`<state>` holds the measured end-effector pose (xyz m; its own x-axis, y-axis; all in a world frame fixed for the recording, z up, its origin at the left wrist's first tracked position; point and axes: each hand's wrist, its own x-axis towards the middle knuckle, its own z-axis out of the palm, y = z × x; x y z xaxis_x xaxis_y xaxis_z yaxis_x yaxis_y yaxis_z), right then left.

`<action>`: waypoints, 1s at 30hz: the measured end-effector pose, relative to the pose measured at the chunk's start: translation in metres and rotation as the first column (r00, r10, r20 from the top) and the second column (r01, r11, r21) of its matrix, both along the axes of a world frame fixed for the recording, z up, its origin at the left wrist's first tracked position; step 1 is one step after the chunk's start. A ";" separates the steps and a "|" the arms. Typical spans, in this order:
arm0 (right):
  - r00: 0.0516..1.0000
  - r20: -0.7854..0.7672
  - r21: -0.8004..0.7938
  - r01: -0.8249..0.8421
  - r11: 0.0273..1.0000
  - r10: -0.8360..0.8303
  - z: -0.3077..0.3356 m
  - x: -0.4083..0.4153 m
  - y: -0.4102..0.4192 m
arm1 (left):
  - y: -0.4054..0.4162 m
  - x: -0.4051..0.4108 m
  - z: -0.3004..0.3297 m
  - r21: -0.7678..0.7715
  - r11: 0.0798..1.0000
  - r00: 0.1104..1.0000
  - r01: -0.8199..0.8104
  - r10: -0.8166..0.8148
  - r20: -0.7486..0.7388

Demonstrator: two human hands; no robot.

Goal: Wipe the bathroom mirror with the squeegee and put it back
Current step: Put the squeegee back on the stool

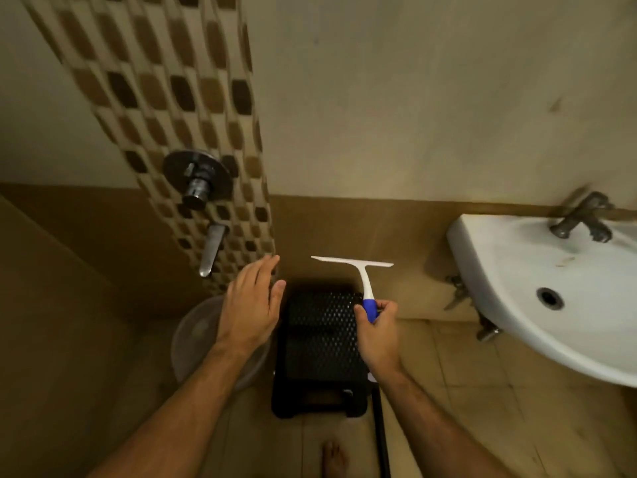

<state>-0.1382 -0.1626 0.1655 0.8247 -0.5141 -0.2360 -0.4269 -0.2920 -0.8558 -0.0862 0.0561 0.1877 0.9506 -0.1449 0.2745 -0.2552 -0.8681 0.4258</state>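
Holding the white plastic squeegee with a blue handle (358, 276) upright, the right hand (377, 327) has its grip closed around the blue end, blade level above the black perforated plastic stool (322, 343). Left hand (251, 305) hovers flat, grip wide and empty, near the patterned mosaic tile strip (165, 98); white ceramic washbasin (537, 291) at right

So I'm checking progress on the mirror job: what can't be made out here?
- Mirror: not in the head view at all; its state is unknown.
- Squeegee handle: lower end hidden inside the right hand.
- Clear basin: partly hidden by the left hand.
- Sink: cut by the right edge.
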 end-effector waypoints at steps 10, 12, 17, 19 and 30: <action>0.980 -0.197 -0.048 -0.012 0.999 0.003 -0.142 0.031 -0.007 | -0.025 0.014 -0.134 0.084 0.996 0.969 0.018 0.003 -0.246; 0.975 -0.221 -0.050 -0.019 0.999 0.008 -0.174 0.042 -0.011 | -0.032 0.024 -0.160 0.078 0.997 0.961 0.004 0.017 -0.276; 0.956 -0.291 -0.078 0.010 0.997 -0.032 -0.236 0.058 -0.020 | -0.046 0.040 -0.211 0.093 0.995 0.938 0.031 0.003 -0.346; 0.949 -0.313 -0.090 0.005 0.996 -0.033 -0.253 0.063 -0.020 | -0.051 0.043 -0.223 0.118 0.991 0.934 0.056 -0.010 -0.356; 0.889 -0.452 -0.017 -0.098 0.995 0.080 -0.310 0.072 -0.024 | -0.043 0.040 -0.269 0.139 0.990 0.927 0.015 0.038 -0.374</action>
<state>-0.0661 -0.1869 -0.1448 0.6773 -0.4596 -0.5745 -0.7344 -0.3752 -0.5656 -0.0460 0.0135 -0.0813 0.9818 -0.1439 -0.1240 -0.0898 -0.9267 0.3649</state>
